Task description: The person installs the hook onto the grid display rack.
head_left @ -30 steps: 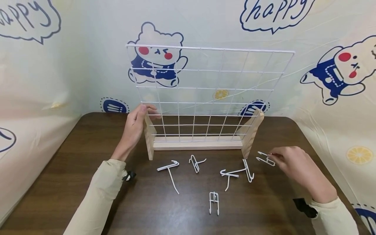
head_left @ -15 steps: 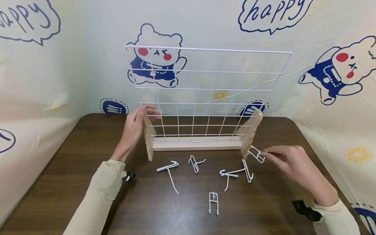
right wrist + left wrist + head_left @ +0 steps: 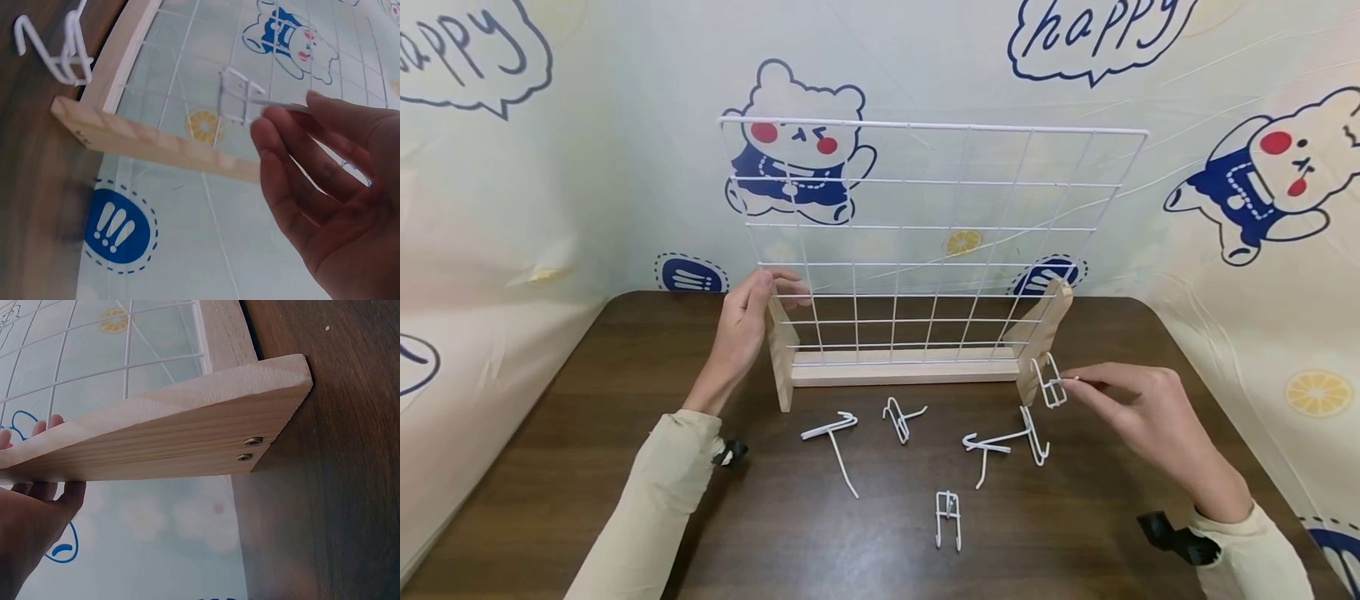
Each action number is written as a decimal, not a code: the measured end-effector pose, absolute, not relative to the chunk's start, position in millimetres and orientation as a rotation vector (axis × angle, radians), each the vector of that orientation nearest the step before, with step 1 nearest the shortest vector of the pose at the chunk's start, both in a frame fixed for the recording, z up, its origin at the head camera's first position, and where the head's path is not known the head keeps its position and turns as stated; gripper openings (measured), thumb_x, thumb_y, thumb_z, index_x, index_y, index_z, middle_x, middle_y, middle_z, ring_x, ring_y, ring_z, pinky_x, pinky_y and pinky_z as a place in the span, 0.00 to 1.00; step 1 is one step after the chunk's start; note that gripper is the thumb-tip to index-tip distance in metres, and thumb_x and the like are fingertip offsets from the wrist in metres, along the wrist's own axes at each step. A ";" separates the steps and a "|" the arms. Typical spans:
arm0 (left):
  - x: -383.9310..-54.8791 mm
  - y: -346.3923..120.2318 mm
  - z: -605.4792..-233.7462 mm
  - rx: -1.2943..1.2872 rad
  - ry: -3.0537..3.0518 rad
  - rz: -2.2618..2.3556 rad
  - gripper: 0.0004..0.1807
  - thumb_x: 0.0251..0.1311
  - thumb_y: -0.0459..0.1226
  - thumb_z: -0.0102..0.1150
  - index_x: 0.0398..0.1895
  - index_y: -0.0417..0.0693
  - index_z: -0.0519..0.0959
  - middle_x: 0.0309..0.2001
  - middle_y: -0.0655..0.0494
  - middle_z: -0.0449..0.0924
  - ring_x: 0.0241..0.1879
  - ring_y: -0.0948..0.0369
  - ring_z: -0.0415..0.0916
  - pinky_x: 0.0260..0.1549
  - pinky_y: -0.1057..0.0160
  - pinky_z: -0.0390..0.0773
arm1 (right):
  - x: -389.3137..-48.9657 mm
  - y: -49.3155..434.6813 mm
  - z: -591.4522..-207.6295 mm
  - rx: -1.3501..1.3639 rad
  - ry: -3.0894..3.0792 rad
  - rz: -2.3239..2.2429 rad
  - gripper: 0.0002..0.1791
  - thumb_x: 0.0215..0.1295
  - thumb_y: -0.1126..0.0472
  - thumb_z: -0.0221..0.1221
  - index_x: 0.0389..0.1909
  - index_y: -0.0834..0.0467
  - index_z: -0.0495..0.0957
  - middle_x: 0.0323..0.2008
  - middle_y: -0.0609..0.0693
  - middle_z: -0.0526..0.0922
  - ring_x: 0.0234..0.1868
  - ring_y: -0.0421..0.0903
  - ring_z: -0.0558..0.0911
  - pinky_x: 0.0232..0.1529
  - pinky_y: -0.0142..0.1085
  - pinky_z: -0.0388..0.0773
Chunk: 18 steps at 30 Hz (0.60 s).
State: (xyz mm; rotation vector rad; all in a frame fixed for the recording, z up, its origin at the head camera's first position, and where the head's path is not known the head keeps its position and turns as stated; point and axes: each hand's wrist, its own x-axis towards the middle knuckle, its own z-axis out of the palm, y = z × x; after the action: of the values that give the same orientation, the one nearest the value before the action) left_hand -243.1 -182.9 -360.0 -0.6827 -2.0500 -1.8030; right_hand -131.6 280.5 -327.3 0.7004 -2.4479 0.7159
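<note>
A white wire grid panel (image 3: 932, 127) stands upright in a pale wooden stand (image 3: 902, 377). My left hand (image 3: 743, 325) grips the stand's left side piece (image 3: 169, 434), thumb in front and fingers reaching behind it. To the right of the stand, my right hand (image 3: 1157, 429) pinches a white wire hook (image 3: 1054, 405) by its straight stem between thumb and fingertips. The hook's double-pronged frame points away from the fingers, tilted, and overlaps the right side piece (image 3: 1037, 333) in the head view. In the right wrist view, the stem (image 3: 278, 105) runs into the fingertips.
Several more white hooks lie on the dark wooden table (image 3: 625, 400) before the stand: a long-stemmed hook (image 3: 830, 427), a short one (image 3: 901, 427), a pair close together at right, and one nearer hook (image 3: 938, 529). A patterned curtain (image 3: 647, 167) hangs behind.
My right hand has moved left toward the stand's right side piece. The hook in it has turned from lying nearly flat to more upright. My left hand has stayed in place.
</note>
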 end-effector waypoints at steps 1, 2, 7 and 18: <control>-242.6 -183.1 -360.1 -0.677 -2.055 -1.799 0.24 0.80 0.43 0.34 0.53 0.32 0.75 0.45 0.36 0.82 0.44 0.47 0.83 0.53 0.59 0.79 | -131.7 279.1 -325.8 0.700 -2.433 0.732 0.14 0.50 0.71 0.73 0.34 0.49 0.89 0.33 0.39 0.88 0.37 0.23 0.81 0.40 0.17 0.74; -242.3 -183.3 -360.3 -0.670 -2.062 -1.795 0.24 0.80 0.44 0.34 0.53 0.32 0.75 0.45 0.36 0.82 0.44 0.48 0.84 0.54 0.58 0.79 | -131.7 277.5 -324.2 0.704 -2.412 0.748 0.15 0.50 0.72 0.73 0.34 0.50 0.89 0.32 0.40 0.88 0.37 0.23 0.81 0.40 0.18 0.74; -241.3 -183.7 -360.5 -0.661 -2.082 -1.782 0.24 0.80 0.44 0.34 0.53 0.33 0.75 0.46 0.34 0.81 0.45 0.42 0.82 0.54 0.54 0.79 | -133.6 269.9 -313.9 0.727 -2.298 0.788 0.16 0.47 0.75 0.72 0.35 0.54 0.89 0.32 0.44 0.89 0.35 0.26 0.82 0.39 0.17 0.73; -241.5 -182.0 -359.3 -0.692 -2.046 -1.797 0.23 0.80 0.42 0.34 0.52 0.30 0.75 0.44 0.35 0.82 0.42 0.49 0.84 0.52 0.58 0.80 | -137.2 259.3 -290.2 0.661 -2.162 0.833 0.15 0.47 0.77 0.72 0.37 0.61 0.89 0.33 0.55 0.89 0.39 0.25 0.82 0.43 0.18 0.74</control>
State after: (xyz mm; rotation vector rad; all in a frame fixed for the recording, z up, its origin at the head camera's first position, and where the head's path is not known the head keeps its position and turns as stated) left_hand -241.5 -182.0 -359.3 -0.6915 -2.0456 -1.7967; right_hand -137.2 259.3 -290.2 0.6609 -2.1617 0.8330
